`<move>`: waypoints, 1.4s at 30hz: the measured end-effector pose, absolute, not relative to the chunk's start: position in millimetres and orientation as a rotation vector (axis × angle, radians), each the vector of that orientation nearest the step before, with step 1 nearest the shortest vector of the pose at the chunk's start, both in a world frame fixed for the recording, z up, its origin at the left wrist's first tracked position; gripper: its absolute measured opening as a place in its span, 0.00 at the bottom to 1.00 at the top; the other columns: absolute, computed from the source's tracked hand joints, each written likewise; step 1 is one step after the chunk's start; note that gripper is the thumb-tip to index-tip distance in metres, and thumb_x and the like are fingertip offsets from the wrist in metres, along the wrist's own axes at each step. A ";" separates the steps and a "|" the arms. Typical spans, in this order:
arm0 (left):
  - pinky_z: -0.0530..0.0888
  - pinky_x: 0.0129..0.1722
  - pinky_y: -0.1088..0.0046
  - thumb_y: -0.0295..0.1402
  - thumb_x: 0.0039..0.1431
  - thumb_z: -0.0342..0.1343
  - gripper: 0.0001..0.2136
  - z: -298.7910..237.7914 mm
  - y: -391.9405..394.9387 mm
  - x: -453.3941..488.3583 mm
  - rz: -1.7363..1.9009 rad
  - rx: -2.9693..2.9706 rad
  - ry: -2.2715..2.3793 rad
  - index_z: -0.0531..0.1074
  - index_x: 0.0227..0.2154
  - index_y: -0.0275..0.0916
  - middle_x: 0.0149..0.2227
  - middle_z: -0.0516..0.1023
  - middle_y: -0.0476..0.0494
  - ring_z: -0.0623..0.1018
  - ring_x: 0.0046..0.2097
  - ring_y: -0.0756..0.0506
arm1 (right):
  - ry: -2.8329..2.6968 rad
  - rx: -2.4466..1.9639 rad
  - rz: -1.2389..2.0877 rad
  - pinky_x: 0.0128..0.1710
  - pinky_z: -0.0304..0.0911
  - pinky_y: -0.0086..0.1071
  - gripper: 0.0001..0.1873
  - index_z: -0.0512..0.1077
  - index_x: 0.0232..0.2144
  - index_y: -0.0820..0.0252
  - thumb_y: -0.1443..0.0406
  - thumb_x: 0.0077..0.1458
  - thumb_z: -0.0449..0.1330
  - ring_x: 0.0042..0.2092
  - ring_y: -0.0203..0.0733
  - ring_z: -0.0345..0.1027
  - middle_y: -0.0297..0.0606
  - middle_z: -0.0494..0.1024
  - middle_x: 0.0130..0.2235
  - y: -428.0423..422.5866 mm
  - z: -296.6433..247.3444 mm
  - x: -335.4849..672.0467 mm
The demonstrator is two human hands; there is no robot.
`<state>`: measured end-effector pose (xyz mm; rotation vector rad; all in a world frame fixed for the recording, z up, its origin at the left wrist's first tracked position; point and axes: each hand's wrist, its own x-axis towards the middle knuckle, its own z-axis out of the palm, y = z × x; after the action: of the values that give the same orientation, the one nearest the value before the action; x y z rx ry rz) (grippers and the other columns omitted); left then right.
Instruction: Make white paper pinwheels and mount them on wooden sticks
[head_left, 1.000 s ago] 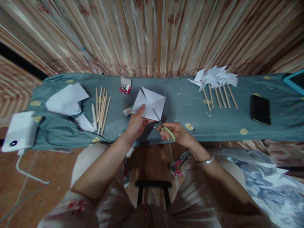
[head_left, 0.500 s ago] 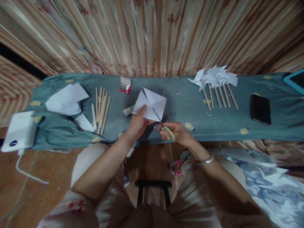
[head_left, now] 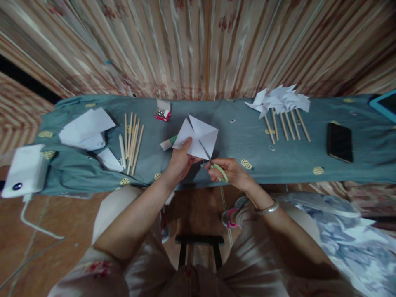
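Note:
A square of white paper (head_left: 206,134) is pinched in my left hand (head_left: 180,161), thumb on top and fingers underneath. A slit runs in from its top corner toward the middle. My right hand (head_left: 230,172) is closed round the green handles of a pair of scissors (head_left: 220,172). The blades lie across the paper's lower right corner, their tip pointing toward its middle. Partly hidden behind the paper's left edge is a green and white glue stick (head_left: 168,142). Above it stands a small open red box (head_left: 163,114) of shiny metal pins.
On the left lie a stack of white paper (head_left: 83,132), several wooden sticks (head_left: 133,144) and a white power bank (head_left: 25,170) with a cable. To the right are several paper pinwheels (head_left: 280,101) on sticks, a black phone (head_left: 339,142) and a blue-edged tablet (head_left: 385,106). Curtains (head_left: 198,49) hang behind.
The paper has shifted very slightly to the right with my left hand. The scissors and my right hand stay almost in the same place.

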<state>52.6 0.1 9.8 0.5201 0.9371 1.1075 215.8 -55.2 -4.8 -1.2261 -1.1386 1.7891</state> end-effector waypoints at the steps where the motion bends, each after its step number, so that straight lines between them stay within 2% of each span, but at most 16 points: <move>1: 0.79 0.36 0.70 0.32 0.59 0.58 0.06 10.0 0.1 52.6 1.111 0.517 0.938 0.71 0.38 0.40 0.33 0.80 0.49 0.78 0.31 0.49 | -1.091 -1.231 1.800 0.25 0.63 0.26 0.24 0.75 0.32 0.59 0.50 0.37 0.74 0.23 0.29 0.65 0.27 0.72 0.22 -55.2 -3.6 215.0; 4: 0.79 0.36 0.71 0.31 0.60 0.57 0.04 10.8 0.1 53.0 1.113 0.500 0.941 0.71 0.38 0.39 0.31 0.79 0.50 0.78 0.30 0.49 | -1.006 -1.236 1.814 0.24 0.62 0.26 0.24 0.75 0.30 0.60 0.52 0.33 0.76 0.22 0.29 0.64 0.27 0.72 0.21 -55.3 -0.7 213.0; 11: 0.78 0.35 0.73 0.33 0.59 0.59 0.05 11.9 0.9 53.3 1.105 0.499 0.974 0.71 0.37 0.41 0.32 0.79 0.50 0.78 0.31 0.49 | -1.048 -1.236 1.806 0.24 0.63 0.26 0.23 0.75 0.31 0.60 0.52 0.36 0.74 0.23 0.29 0.65 0.28 0.73 0.21 -56.5 -1.0 213.4; 18: 0.79 0.36 0.72 0.30 0.61 0.56 0.04 13.4 0.2 53.2 1.106 0.486 0.961 0.71 0.38 0.40 0.33 0.79 0.50 0.78 0.31 0.50 | -1.010 -1.243 1.809 0.23 0.61 0.26 0.24 0.75 0.29 0.60 0.52 0.33 0.75 0.21 0.29 0.64 0.27 0.73 0.20 -56.2 -0.2 212.6; 23: 0.78 0.36 0.72 0.33 0.59 0.59 0.05 14.7 0.2 53.4 1.098 0.510 0.988 0.71 0.37 0.41 0.35 0.80 0.49 0.79 0.32 0.49 | -1.020 -1.239 1.799 0.22 0.61 0.26 0.23 0.76 0.29 0.60 0.53 0.34 0.75 0.21 0.29 0.64 0.27 0.72 0.19 -55.7 -1.0 212.7; 28: 0.79 0.38 0.70 0.33 0.59 0.59 0.06 12.8 0.7 52.3 1.108 0.530 0.956 0.71 0.38 0.40 0.34 0.80 0.49 0.79 0.32 0.49 | -1.026 -1.237 1.793 0.21 0.61 0.26 0.24 0.75 0.28 0.59 0.51 0.32 0.76 0.20 0.29 0.64 0.27 0.72 0.19 -55.2 1.8 211.6; 35: 0.77 0.33 0.73 0.34 0.58 0.59 0.07 7.6 1.8 51.8 1.123 0.535 0.951 0.71 0.37 0.39 0.32 0.79 0.49 0.78 0.30 0.50 | -1.011 -1.250 1.821 0.23 0.61 0.25 0.26 0.74 0.28 0.60 0.49 0.31 0.75 0.21 0.29 0.65 0.27 0.73 0.19 -55.8 2.2 209.9; 38: 0.76 0.31 0.74 0.34 0.57 0.60 0.06 7.0 4.6 50.6 1.158 0.533 0.960 0.72 0.36 0.40 0.33 0.80 0.48 0.79 0.32 0.49 | -1.015 -1.270 1.855 0.24 0.62 0.24 0.28 0.74 0.28 0.60 0.48 0.29 0.75 0.23 0.28 0.66 0.26 0.73 0.21 -56.2 3.2 210.1; 42: 0.75 0.31 0.76 0.33 0.57 0.60 0.04 10.1 11.0 45.3 1.196 0.545 0.972 0.72 0.35 0.41 0.34 0.81 0.47 0.80 0.35 0.48 | -1.120 -1.277 1.898 0.24 0.60 0.24 0.30 0.73 0.29 0.62 0.45 0.32 0.74 0.23 0.28 0.65 0.29 0.74 0.23 -56.5 8.5 216.9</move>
<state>45.3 11.0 10.1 0.5455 0.9722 1.1962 216.9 -56.5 8.5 -1.2767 -1.1196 1.8981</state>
